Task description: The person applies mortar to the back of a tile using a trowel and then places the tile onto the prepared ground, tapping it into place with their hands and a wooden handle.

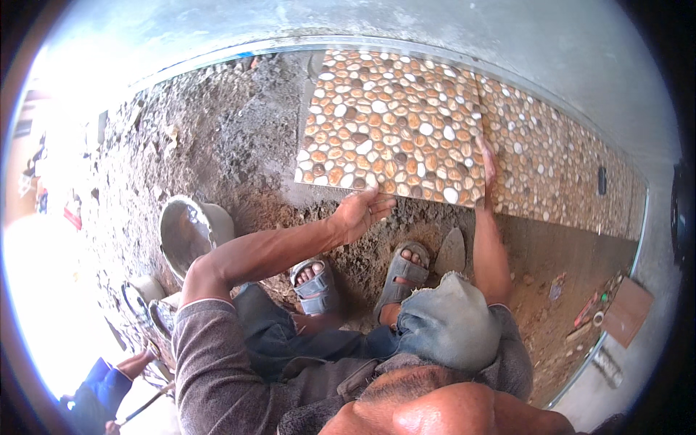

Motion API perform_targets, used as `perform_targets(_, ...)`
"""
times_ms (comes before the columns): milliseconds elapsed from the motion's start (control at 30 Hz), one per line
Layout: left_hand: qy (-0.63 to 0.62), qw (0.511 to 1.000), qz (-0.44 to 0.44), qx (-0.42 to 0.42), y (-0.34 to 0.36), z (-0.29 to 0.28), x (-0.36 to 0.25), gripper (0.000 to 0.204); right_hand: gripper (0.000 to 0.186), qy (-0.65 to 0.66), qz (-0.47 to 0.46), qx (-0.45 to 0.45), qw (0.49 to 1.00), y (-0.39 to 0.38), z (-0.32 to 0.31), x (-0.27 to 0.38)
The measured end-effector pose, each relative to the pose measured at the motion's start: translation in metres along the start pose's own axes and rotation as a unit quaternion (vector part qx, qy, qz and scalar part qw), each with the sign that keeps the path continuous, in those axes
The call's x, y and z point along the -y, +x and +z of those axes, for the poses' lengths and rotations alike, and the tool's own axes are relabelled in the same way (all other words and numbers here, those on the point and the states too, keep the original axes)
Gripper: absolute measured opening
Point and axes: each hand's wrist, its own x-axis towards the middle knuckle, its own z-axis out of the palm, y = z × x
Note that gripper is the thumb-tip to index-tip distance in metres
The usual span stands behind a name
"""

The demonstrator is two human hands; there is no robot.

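My left hand [358,213] holds the near edge of a square tile [391,123] printed with orange, white and brown pebbles, thumb at the rim, fingers partly curled below it. My right hand [484,168] grips that tile's right edge, its fingers stretched along the side. The tile lies over grey mortar and rough soil at the far side. To its right runs a strip of similar laid tiles [558,159]. A pointed grey trowel [451,252] rests on the dirt between my sandalled right foot and right arm.
A mortar-crusted bucket [196,233] stands left, with smaller containers [136,297] below it. A co-worker in blue [101,388] is at lower left. Small tools [589,308] and a brown square board [627,310] lie right. A grey wall [471,29] borders the far side.
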Motion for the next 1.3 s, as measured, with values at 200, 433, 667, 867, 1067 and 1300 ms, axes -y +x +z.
perform_targets(200,0.139,0.987,-0.044,0.073,-0.009,-0.070,-0.010,0.044,0.043,0.199,-0.035,-0.051,0.978,0.006,0.022,-0.028)
perform_targets(433,0.082,0.985,0.066,-0.139,-0.023,-0.130,-0.086,0.041,0.035,0.384,0.003,0.001,0.923,0.020,0.030,-0.032)
perform_targets(667,0.118,0.980,0.105,-0.122,-0.022,-0.096,-0.089,0.046,0.047,0.250,-0.129,-0.026,0.959,0.011,0.016,-0.021)
perform_targets(867,0.083,0.986,0.094,-0.111,-0.112,-0.064,-0.081,0.049,0.042,0.269,-0.190,-0.031,0.944,-0.029,-0.029,-0.018)
perform_targets(1067,0.060,0.982,0.124,-0.126,-0.165,-0.050,-0.121,0.047,0.030,0.410,-0.303,0.020,0.860,-0.006,-0.067,0.004)
perform_targets(1300,0.330,0.877,0.323,-0.133,-0.114,-0.073,-0.169,0.052,0.023,0.037,-0.121,-0.082,0.989,0.046,-0.099,0.065)
